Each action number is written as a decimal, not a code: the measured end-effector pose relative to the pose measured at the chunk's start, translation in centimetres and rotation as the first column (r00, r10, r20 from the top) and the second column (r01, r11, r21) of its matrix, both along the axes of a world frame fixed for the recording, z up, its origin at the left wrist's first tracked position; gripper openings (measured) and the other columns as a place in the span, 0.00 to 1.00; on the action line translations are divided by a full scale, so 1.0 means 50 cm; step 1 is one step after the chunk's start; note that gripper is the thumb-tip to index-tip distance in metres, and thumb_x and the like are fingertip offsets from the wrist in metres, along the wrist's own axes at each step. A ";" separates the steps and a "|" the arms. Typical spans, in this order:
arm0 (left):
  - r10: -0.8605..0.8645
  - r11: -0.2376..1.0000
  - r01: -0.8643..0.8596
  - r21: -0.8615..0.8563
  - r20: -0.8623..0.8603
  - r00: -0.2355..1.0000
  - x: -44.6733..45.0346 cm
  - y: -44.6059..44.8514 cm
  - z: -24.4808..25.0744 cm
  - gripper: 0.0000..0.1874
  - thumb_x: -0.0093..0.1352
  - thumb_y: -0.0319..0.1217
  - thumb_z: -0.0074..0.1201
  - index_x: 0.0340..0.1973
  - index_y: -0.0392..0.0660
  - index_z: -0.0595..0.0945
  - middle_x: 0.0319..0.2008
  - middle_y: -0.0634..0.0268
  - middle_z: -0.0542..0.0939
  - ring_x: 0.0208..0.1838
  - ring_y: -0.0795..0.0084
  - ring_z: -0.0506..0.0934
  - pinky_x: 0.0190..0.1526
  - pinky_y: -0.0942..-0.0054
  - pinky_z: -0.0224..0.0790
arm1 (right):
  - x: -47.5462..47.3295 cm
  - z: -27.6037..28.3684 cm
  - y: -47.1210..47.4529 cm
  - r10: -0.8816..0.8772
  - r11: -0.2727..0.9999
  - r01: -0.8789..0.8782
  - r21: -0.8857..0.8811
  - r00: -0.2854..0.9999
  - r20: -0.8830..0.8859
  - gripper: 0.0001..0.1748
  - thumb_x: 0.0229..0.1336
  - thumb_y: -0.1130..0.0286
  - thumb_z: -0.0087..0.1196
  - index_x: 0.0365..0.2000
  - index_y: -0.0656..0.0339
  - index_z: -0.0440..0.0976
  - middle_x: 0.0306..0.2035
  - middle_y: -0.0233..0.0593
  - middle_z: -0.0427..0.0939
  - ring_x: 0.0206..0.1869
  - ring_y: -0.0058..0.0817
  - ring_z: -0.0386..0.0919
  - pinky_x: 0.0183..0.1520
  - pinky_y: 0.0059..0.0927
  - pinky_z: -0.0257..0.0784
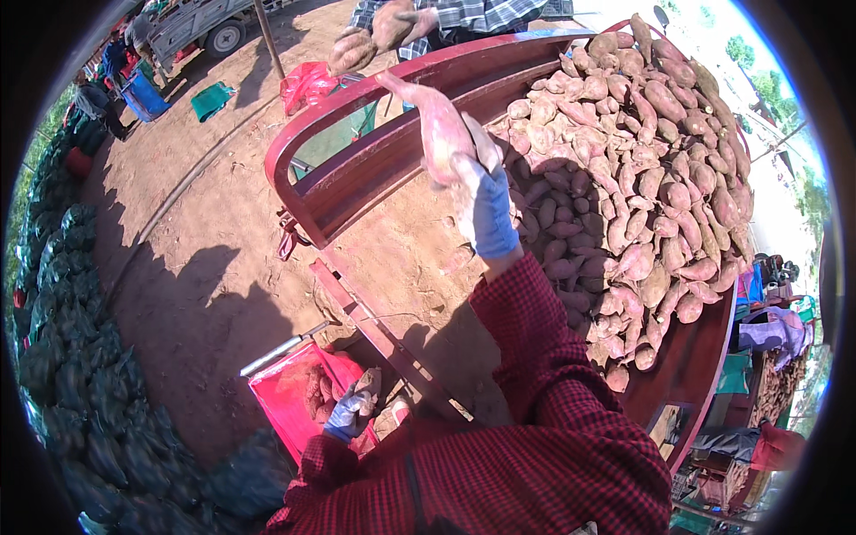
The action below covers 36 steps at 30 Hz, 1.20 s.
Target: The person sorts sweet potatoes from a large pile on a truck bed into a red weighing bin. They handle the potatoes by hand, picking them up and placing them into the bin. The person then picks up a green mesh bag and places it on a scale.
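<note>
In a white and blue glove, my right hand is closed around a large pink sweet potato, held up over the edge of a red metal truck bed. Beside it on the bed lies a big heap of sweet potatoes, partly in shadow. My left hand, gloved alike, is lower down and grips another sweet potato at the mouth of a red bag. Several sweet potatoes lie inside that bag.
Across the red rail, a person's gloved hands hold sweet potatoes. Filled dark green mesh bags line the left side. A red metal bar runs near the bag. Other people, a trailer and a blue barrel stand farther off.
</note>
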<state>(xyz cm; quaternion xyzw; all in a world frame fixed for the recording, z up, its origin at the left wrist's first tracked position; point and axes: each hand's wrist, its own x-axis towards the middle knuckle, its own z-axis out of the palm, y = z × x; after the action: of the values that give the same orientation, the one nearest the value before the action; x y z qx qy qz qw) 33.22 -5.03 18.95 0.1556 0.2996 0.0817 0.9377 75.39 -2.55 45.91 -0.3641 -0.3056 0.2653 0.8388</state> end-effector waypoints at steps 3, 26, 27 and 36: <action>0.043 0.998 -0.042 -0.045 0.024 0.999 0.016 -0.015 0.072 0.34 0.58 0.28 0.64 0.59 0.44 0.69 0.39 0.63 0.79 0.39 0.67 0.80 0.41 0.66 0.77 | 0.043 0.121 0.163 -0.052 0.998 0.055 -0.043 0.996 0.066 0.33 0.60 0.68 0.57 0.63 0.66 0.60 0.51 0.41 0.74 0.44 0.26 0.77 0.40 0.29 0.76; 0.412 0.848 -0.020 0.530 -0.634 0.654 -0.231 0.148 0.079 0.27 0.68 0.40 0.58 0.62 0.59 0.69 0.42 0.69 0.79 0.27 0.76 0.74 0.24 0.77 0.65 | 0.031 -0.611 -0.523 -0.362 0.146 0.384 -0.912 0.878 0.312 0.23 0.58 0.65 0.59 0.51 0.66 0.72 0.47 0.45 0.78 0.48 0.32 0.76 0.53 0.30 0.70; 0.392 0.860 0.053 0.507 -0.724 0.567 -0.262 0.154 0.055 0.28 0.68 0.40 0.58 0.63 0.60 0.68 0.43 0.68 0.79 0.30 0.74 0.76 0.27 0.75 0.66 | 0.027 -0.607 -0.533 -0.272 0.100 0.349 -0.932 0.910 0.312 0.25 0.57 0.62 0.60 0.51 0.67 0.72 0.49 0.48 0.78 0.49 0.35 0.76 0.55 0.32 0.70; 0.293 0.673 0.481 0.561 -0.800 0.524 -0.219 0.151 -0.058 0.32 0.69 0.31 0.58 0.67 0.47 0.64 0.58 0.55 0.70 0.59 0.63 0.69 0.61 0.65 0.63 | 0.087 -0.548 -0.270 0.295 -0.159 0.460 -0.874 0.867 0.402 0.44 0.40 0.43 0.67 0.53 0.63 0.72 0.56 0.58 0.71 0.59 0.50 0.71 0.62 0.40 0.66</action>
<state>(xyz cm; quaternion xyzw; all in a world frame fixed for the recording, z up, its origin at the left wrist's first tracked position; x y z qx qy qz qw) 22.29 2.51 16.06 0.5532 0.6444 0.0509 0.5255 79.74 -16.06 18.50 -0.9411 -0.1656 0.2423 0.1682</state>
